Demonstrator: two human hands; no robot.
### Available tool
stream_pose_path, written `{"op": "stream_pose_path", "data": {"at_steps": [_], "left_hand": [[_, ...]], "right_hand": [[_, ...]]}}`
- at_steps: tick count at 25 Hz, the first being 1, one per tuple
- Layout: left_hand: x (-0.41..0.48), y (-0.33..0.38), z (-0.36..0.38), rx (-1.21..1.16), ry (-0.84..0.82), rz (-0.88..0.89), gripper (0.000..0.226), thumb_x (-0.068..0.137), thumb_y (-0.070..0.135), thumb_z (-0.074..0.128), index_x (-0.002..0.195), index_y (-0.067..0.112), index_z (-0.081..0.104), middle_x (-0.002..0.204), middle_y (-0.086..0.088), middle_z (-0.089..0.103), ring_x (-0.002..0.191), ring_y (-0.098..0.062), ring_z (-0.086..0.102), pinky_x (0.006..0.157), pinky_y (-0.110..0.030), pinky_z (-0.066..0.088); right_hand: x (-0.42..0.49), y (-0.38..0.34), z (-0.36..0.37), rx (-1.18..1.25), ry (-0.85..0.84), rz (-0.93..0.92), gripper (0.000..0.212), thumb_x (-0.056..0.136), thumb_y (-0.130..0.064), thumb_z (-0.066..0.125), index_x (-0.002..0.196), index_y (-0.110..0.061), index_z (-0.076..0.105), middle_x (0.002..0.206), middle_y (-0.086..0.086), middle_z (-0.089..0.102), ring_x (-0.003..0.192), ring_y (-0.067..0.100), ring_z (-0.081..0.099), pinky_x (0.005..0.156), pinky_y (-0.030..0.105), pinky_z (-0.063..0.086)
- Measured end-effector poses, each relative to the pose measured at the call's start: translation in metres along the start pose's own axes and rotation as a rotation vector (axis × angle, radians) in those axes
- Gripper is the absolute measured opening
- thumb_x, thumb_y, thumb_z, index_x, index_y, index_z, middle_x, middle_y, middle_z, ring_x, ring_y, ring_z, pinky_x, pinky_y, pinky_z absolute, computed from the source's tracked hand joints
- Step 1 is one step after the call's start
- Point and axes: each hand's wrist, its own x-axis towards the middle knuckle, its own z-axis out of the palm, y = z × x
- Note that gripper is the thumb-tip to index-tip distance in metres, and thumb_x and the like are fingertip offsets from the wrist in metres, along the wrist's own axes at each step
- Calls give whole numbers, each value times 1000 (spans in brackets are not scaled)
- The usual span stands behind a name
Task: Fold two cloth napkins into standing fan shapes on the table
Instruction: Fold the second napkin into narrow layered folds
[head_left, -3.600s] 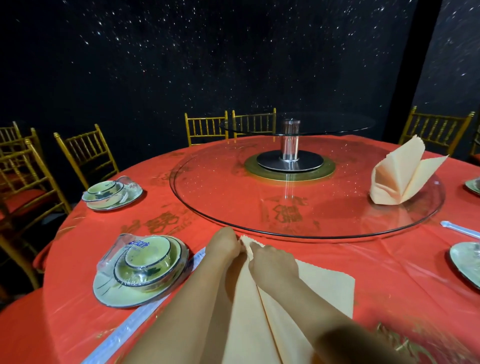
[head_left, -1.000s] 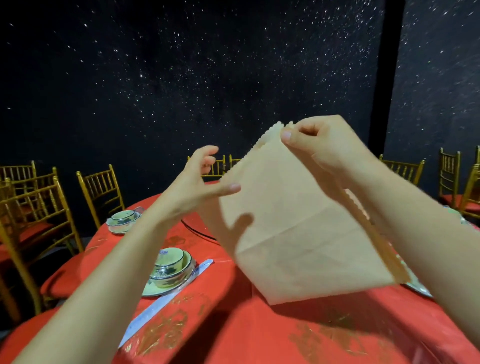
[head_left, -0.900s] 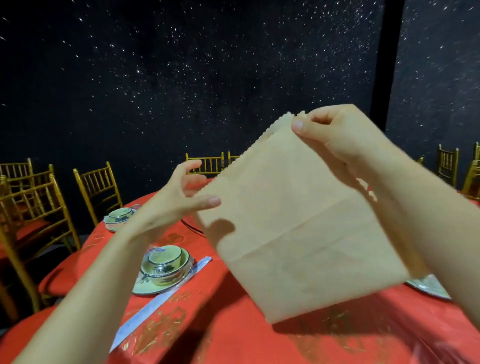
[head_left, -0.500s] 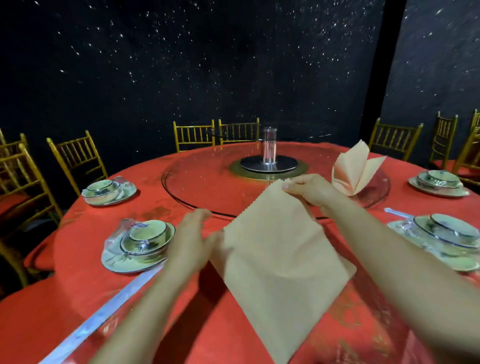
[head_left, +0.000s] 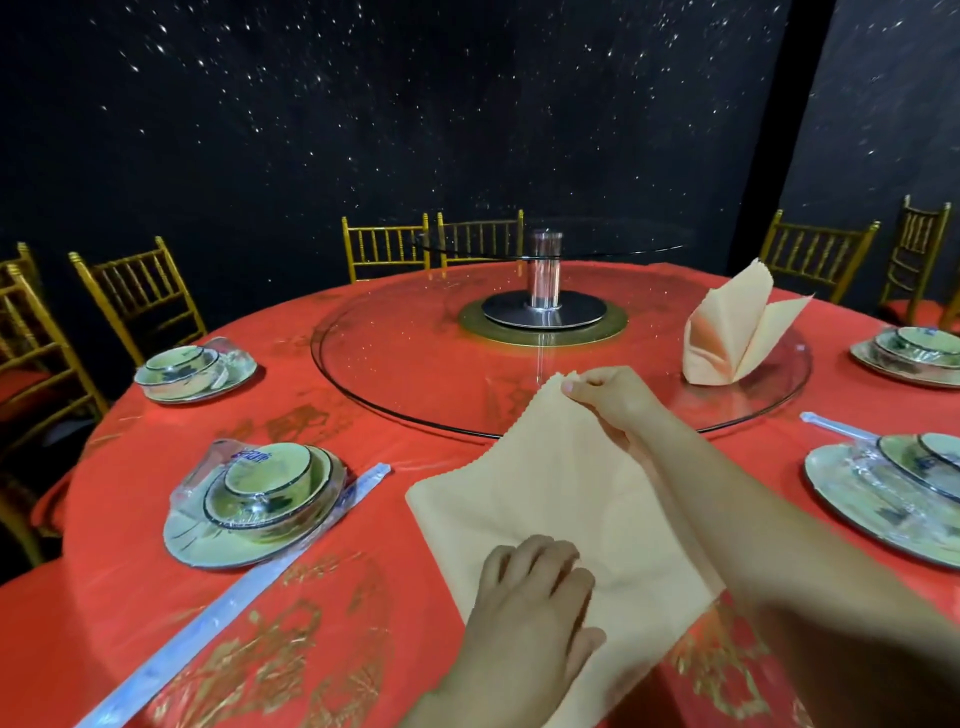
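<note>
A peach cloth napkin lies folded as a diamond on the red tablecloth in front of me. My right hand pinches its far corner near the edge of the glass turntable. My left hand rests on the napkin's near part, knuckles up, fingers bent down onto the cloth. A second peach napkin, folded and standing upright, sits on the right side of the glass turntable.
Wrapped bowl-and-plate sets stand at the near left, far left, near right and far right. Wrapped chopsticks lie at the left. Gold chairs ring the table.
The napkin came down from the air onto the table. My right hand kept its corner and lowered it; my left hand let go of the edge and moved onto the cloth.
</note>
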Motion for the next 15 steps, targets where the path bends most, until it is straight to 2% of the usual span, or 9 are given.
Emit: {"op": "stream_pose_path", "data": {"at_steps": [3, 5, 7, 8, 10, 11, 12, 13, 15], "left_hand": [[0, -1, 8, 58, -124, -1, 38, 69, 54, 38, 98, 34, 54, 108, 15, 68, 107, -8, 50, 89, -29, 36], [0, -2, 14, 129, -142, -60, 44, 71, 57, 32, 107, 35, 47, 107, 21, 68, 104, -1, 60, 89, -32, 49], [-1, -1, 12, 130, -143, -103, 51, 73, 58, 30, 114, 30, 46, 112, 21, 67, 106, 1, 63, 94, -33, 47], [-1, -3, 11, 127, -171, -121, 54, 77, 56, 30, 119, 26, 46, 121, 17, 64, 114, -3, 60, 103, -38, 34], [-1, -3, 8, 138, -167, -98, 58, 90, 48, 20, 137, 18, 37, 146, 8, 42, 137, -15, 38, 110, -41, 4], [1, -4, 9, 171, -147, -57, 61, 92, 46, 11, 143, 19, 29, 153, 8, 27, 144, -18, 21, 111, -41, -8], [2, -5, 11, 217, -125, -37, 63, 91, 46, 4, 146, 20, 22, 155, 9, 17, 146, -19, 9, 113, -41, -12], [2, -7, 15, 250, -155, -42, 63, 91, 45, 1, 145, 22, 24, 155, 9, 21, 146, -20, 9, 115, -42, -6], [1, -3, 12, 200, -210, -119, 61, 94, 44, -1, 138, 27, 37, 142, 11, 47, 136, -17, 28, 108, -43, 12]], "right_hand": [[7, 6, 4, -49, 34, -3, 30, 85, -16, 64, 57, -15, 54, 59, -1, 47, 59, 16, 42, 59, 26, 36], [-5, 5, 11, -54, 73, -74, 3, 84, -15, 65, 82, -15, 63, 79, 0, 54, 78, 18, 51, 68, 29, 45], [-39, 13, 14, -296, 111, -256, 30, 86, -16, 62, 116, -15, 59, 115, -1, 53, 109, 17, 48, 86, 28, 44], [-65, 19, 17, -469, 88, -376, 34, 88, -19, 59, 122, -15, 56, 127, -1, 50, 118, 15, 44, 96, 25, 36], [-115, 32, 24, -620, -151, -479, 45, 93, -39, 45, 133, -18, 47, 146, -5, 38, 135, 6, 30, 109, 14, 17], [-135, 38, 28, -634, -286, -450, 63, 89, -56, 33, 140, -20, 38, 152, -7, 28, 138, 0, 19, 111, 11, 9], [-145, 46, 31, -661, -400, -418, 85, 77, -70, 17, 144, -20, 29, 156, -9, 18, 137, -6, 8, 111, 10, 2], [-148, 47, 31, -714, -460, -383, 100, 65, -76, 4, 147, -21, 21, 158, -9, 11, 135, -9, 0, 109, 10, -3], [-136, 56, 29, -793, -470, -357, 111, 55, -77, -9, 149, -22, 13, 158, -8, 2, 136, -8, -6, 110, 15, -7]]}}
